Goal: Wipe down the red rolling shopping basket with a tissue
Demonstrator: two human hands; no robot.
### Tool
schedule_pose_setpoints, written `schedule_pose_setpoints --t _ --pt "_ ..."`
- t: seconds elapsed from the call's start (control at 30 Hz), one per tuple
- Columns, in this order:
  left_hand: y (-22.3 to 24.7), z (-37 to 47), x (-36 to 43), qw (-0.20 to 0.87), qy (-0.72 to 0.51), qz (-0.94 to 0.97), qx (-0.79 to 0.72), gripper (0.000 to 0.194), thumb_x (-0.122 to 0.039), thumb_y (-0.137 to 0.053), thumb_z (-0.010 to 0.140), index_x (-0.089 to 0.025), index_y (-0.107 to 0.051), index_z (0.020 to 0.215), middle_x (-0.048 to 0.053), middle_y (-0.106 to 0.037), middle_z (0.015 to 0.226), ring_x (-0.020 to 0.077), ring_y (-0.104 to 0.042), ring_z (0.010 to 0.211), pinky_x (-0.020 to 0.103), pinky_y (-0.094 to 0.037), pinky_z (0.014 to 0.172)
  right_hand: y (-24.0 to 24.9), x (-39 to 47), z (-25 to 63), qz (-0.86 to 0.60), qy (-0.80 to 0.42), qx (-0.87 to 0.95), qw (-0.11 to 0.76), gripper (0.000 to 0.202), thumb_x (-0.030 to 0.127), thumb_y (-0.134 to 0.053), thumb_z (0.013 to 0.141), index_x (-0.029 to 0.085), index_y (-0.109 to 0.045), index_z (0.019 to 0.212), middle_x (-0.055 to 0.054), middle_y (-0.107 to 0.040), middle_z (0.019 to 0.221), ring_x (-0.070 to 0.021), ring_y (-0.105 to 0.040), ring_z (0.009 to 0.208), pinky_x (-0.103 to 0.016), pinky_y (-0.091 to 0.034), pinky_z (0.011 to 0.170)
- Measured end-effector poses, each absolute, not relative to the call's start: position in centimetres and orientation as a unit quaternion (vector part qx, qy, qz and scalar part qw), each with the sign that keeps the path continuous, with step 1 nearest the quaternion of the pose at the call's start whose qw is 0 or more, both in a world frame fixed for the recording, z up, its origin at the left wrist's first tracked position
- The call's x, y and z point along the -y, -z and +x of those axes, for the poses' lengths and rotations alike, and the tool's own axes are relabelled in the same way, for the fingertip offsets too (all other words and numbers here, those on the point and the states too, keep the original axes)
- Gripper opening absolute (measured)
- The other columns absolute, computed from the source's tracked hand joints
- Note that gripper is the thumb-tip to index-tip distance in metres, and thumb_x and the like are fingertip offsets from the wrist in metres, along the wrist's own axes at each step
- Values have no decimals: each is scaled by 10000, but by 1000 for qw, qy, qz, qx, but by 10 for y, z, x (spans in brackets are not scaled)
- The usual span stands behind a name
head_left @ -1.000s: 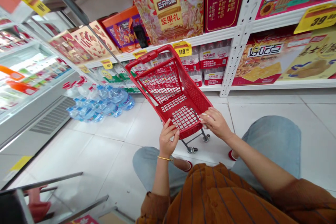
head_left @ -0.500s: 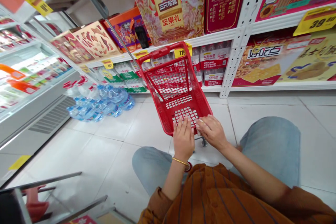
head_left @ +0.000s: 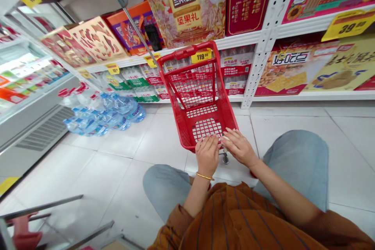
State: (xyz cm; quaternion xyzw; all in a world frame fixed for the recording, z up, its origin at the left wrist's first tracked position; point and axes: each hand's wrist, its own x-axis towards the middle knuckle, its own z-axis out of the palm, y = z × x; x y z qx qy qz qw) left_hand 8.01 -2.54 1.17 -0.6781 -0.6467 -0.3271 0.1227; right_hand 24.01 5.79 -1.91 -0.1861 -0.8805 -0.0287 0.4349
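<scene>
A small red plastic shopping cart [head_left: 228, 114] stands in front of me, its grid basket tilted toward my knees and nothing lying in it. My left hand [head_left: 207, 157] wears a thin gold bangle and has its fingers bent over the near rim of the cart. Close beside it, my right hand [head_left: 240, 147] is on the same rim with its fingers curled over the edge. Both thumbs are mostly hidden. A small caster wheel [head_left: 225, 159] shows below the near rim.
Behind the cart, shelves hold gift boxes [head_left: 187, 11] above packs of bottled water [head_left: 236, 66]. Large water bottles [head_left: 102, 113] stand on the floor at left, beside a refrigerated case [head_left: 43, 133]. Metal bars [head_left: 47, 205] jut in at lower left. My bent knees flank the cart.
My left fingers, stretched out earlier, have drawn back and bent over the rim. The right hand stays at the rim. The view has shifted slightly.
</scene>
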Motion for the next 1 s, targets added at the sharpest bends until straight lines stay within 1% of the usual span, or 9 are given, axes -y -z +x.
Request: schedule_pose_setpoints --t 0.27,0.43,0.63,0.83,1.0 --pt "-13 83 22 104 323 -675 655 266 -282 -477 969 -244 -655 1162 30 -722 1140 173 -638 1090 364 -364 1019 22 -67 251 -177 21 891 417 378 132 -526 918 221 -568 1283 -121 -640 1251 -265 -373 1389 -502 -421 1089" --pt "-14 83 21 104 324 -675 655 275 -294 -471 970 -242 -660 1162 39 -725 1128 179 -639 1088 363 -382 997 18 -70 256 -187 -12 883 429 356 148 -503 929 226 -578 1269 -121 -651 1217 -273 -371 1390 -532 -430 1074" --pt "-16 84 22 101 328 -677 651 263 -281 -468 974 -235 -661 1146 35 -726 1126 180 -642 1081 365 -393 959 8 -73 257 -176 -58 867 462 388 147 -498 926 198 -539 1308 -159 -601 1277 -301 -387 1378 -559 -452 1052" --pt "-18 87 21 98 348 -674 644 254 -275 -465 975 -225 -676 1108 31 -741 1081 175 -655 1043 357 -396 928 8 -78 255 -215 -115 848 470 358 159 -448 951 215 -549 1291 -134 -589 1291 -275 -402 1373 -524 -465 1058" --pt "-16 88 19 94 353 -669 647 252 -270 -468 972 -234 -680 1104 24 -740 1084 171 -654 1059 361 -392 944 4 -85 246 -281 -144 808 497 303 238 -423 975 221 -600 1219 -120 -611 1258 -241 -492 1304 -469 -480 1053"
